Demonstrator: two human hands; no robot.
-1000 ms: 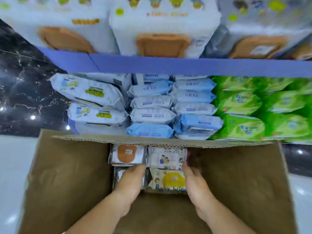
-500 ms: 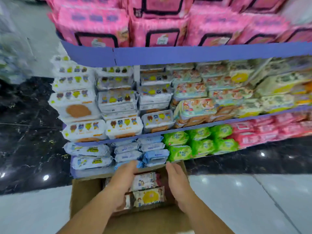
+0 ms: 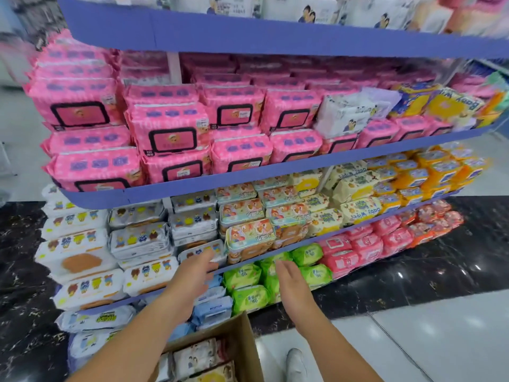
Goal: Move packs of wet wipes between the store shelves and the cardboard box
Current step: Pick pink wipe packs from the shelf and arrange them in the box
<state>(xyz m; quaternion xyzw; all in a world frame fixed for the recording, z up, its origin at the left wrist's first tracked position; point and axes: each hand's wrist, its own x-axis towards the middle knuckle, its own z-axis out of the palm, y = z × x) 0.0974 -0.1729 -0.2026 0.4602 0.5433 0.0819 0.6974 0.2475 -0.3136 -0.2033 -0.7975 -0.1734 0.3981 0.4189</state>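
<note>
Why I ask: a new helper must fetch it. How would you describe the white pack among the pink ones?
Find the blue-edged shelf stacked with pink packs. Toward its right end, just before the yellow packs, the white pack rests on top of pink ones. It is white with a cartoon figure, while its neighbours are pink or yellow.

We lift left hand (image 3: 192, 275) and right hand (image 3: 290, 281) out of the cardboard box (image 3: 243, 337), empty; its packs (image 3: 198, 357) now sit below our fingers.

Our cardboard box (image 3: 242, 337) on the floor (image 3: 440, 340) before the shelves (image 3: 275, 40), wet wipe packs (image 3: 197, 357) inside it, our shoe (image 3: 296, 363) just right of it, stacked packs (image 3: 170, 133) on every shelf
</note>
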